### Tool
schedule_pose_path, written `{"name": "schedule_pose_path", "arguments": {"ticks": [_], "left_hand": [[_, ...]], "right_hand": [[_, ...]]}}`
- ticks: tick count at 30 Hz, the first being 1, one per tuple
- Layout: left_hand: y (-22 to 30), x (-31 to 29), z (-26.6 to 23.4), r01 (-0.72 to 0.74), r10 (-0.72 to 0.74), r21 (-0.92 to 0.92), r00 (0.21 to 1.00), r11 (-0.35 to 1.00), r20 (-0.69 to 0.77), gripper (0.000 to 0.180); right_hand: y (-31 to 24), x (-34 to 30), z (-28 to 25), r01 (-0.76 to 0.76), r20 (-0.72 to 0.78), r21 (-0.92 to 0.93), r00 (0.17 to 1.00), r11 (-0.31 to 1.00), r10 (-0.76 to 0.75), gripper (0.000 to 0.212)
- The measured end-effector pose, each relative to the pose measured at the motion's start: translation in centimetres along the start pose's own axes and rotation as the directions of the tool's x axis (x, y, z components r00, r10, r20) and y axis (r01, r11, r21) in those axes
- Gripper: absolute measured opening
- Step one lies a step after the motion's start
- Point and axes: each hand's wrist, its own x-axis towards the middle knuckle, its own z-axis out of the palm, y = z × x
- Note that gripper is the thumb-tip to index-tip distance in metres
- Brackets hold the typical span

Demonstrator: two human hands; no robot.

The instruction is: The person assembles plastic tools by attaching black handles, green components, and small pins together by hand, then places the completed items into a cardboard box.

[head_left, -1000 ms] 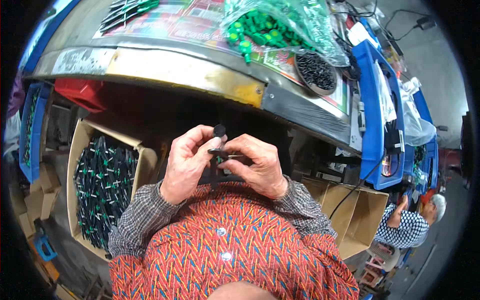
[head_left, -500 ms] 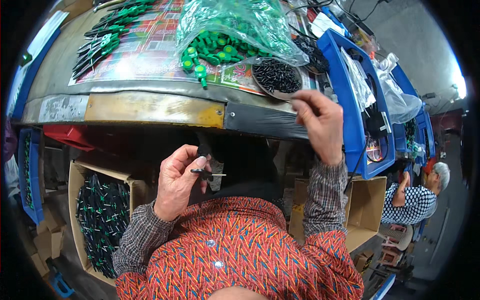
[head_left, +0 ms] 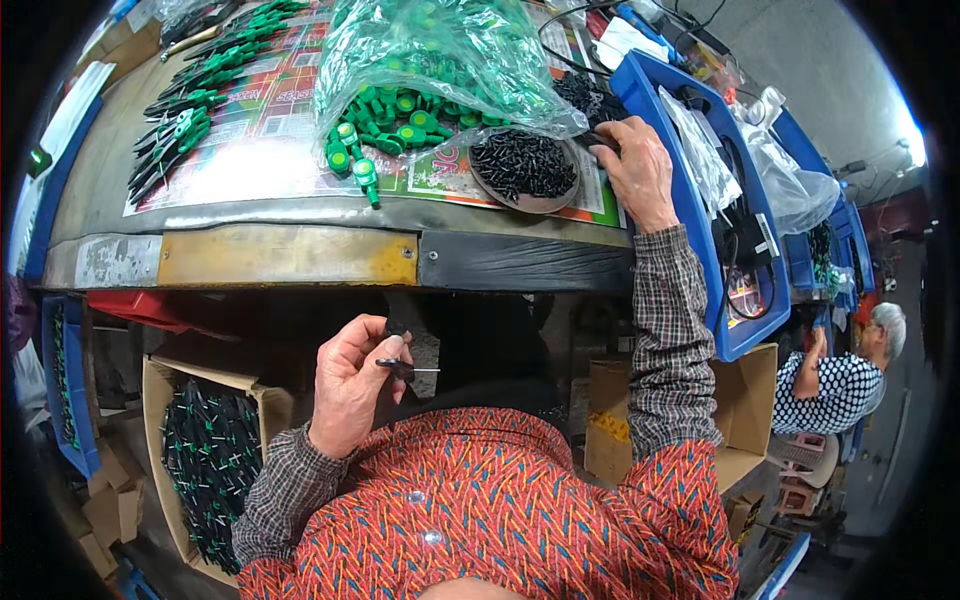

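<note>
My left hand [head_left: 350, 380], in front of my body below the table edge, pinches a small black part [head_left: 395, 368] with a thin metal pin sticking out to the right. My right hand [head_left: 640, 170] is stretched over the table with fingers bent at a heap of small black pieces [head_left: 585, 97]; what lies between its fingertips is hidden. Just left of that hand stands a round dish [head_left: 550, 205] full of tiny black pieces. Green parts with round yellow-green faces [head_left: 365, 175] spill from a clear plastic bag [head_left: 450, 60].
Black-and-green assembled pieces [head_left: 180, 140] lie in a row at the table's left. A blue bin [head_left: 700, 200] stands at the right. Below are a carton [head_left: 150, 430] of black-and-green pieces and another carton [head_left: 745, 430]. A person in a dotted top [head_left: 830, 385] sits far right.
My right hand has moved forward, from the table's front edge past the dish to the heap of black pieces. My left hand still holds the black part; the view has shifted slightly.
</note>
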Motion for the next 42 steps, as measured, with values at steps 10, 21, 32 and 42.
{"name": "schedule_pose_path", "arguments": {"ticks": [10, 21, 32, 42], "left_hand": [[-0.5, -0.4, 0.0, 0.041, -0.041, 0.0, 0.999, 0.999, -0.014, 0.014], [0.3, -1.0, -0.1, 0.045, -0.045, 0.043, 0.999, 0.998, 0.015, 0.015], [-0.5, -2.2, -0.6, 0.012, -0.012, 0.029, 1.0, 1.0, 0.015, 0.015], [-0.9, -3.2, -0.4, -0.04, 0.039, 0.023, 0.999, 0.999, 0.014, 0.015]], "right_hand": [[-0.7, 0.2, 0.5, 0.011, -0.013, 0.022, 1.0, 1.0, -0.011, 0.016], [-4.2, -1.4, -2.1, 0.028, -0.152, 0.327, 0.988, 0.945, 0.023, 0.011], [-15.3, -9.7, -5.2, -0.224, 0.192, 0.795, 0.974, 0.563, 0.118, 0.017], [-18.8, -12.1, -3.0, -0.258, 0.35, 0.883, 0.918, 0.391, -0.185, 0.012]]}}
